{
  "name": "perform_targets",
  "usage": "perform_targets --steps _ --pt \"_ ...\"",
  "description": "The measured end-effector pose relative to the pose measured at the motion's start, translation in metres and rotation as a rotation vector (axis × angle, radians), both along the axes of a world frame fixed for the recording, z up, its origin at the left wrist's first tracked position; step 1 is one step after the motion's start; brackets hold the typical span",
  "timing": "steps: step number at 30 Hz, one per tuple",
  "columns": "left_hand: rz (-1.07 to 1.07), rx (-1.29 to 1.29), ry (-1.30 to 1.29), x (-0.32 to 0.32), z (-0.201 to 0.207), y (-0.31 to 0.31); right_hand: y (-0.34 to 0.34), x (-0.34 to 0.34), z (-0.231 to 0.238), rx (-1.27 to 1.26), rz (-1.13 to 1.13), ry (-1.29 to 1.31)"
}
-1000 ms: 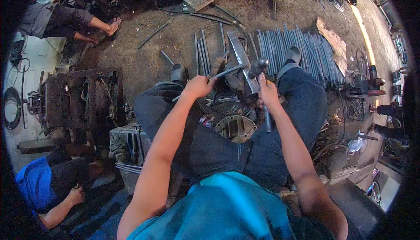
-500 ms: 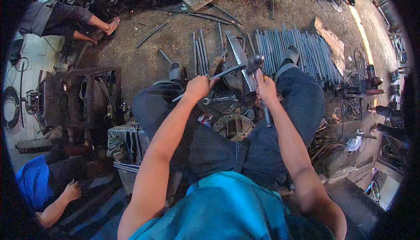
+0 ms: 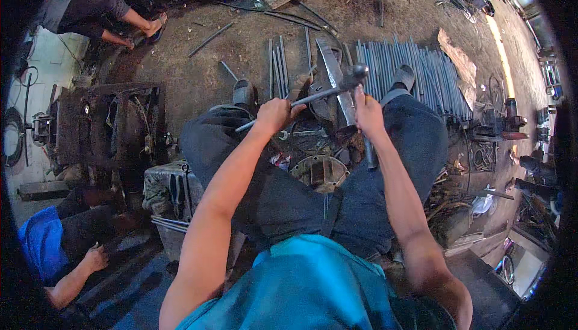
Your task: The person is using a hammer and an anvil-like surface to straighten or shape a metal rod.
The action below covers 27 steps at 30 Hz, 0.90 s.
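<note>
Between my spread knees, my left hand grips a slim grey metal rod, which slants up to the right. My right hand is wrapped round the handle of a hammer; the handle's lower end sticks out below the fist. The rod's far end meets the hammer head, though whether they touch I cannot tell. Behind them a long flat steel bar leans away from me, partly hidden by the hammer. Below my hands lie a spanner and a round metal casting.
Many straight rods lie side by side beyond my right foot, beside a brown sheet. A few more rods lie near my left foot. A dark metal frame stands at left. Two other people are at the left edge.
The view has shifted slightly. The hammer head sits a little higher against the bar; both hands keep their holds on the rod and the hammer.
</note>
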<state>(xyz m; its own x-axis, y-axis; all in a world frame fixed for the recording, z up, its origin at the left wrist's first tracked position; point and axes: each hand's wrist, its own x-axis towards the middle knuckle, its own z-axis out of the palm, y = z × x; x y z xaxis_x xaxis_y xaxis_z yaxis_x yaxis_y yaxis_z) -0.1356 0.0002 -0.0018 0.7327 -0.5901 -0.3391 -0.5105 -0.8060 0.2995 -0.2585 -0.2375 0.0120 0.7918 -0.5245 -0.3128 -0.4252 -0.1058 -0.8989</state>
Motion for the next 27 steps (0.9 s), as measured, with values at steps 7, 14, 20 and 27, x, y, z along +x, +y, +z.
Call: perform_targets --steps 7,14,20,27 --pt "-0.009 0.05 -0.013 0.004 0.0 0.0 -0.001 0.003 -0.007 -0.046 0.019 0.149" --pt "-0.011 0.019 0.012 -0.002 0.007 -0.007 -0.005 -0.016 -0.004 0.101 0.055 0.21" --pt "0.003 0.048 -0.008 0.002 0.001 0.001 0.002 -0.035 0.028 0.396 0.079 0.158" --pt "0.041 -0.027 0.021 -0.002 -0.005 0.002 -0.005 -0.058 0.028 0.52 0.038 0.177"
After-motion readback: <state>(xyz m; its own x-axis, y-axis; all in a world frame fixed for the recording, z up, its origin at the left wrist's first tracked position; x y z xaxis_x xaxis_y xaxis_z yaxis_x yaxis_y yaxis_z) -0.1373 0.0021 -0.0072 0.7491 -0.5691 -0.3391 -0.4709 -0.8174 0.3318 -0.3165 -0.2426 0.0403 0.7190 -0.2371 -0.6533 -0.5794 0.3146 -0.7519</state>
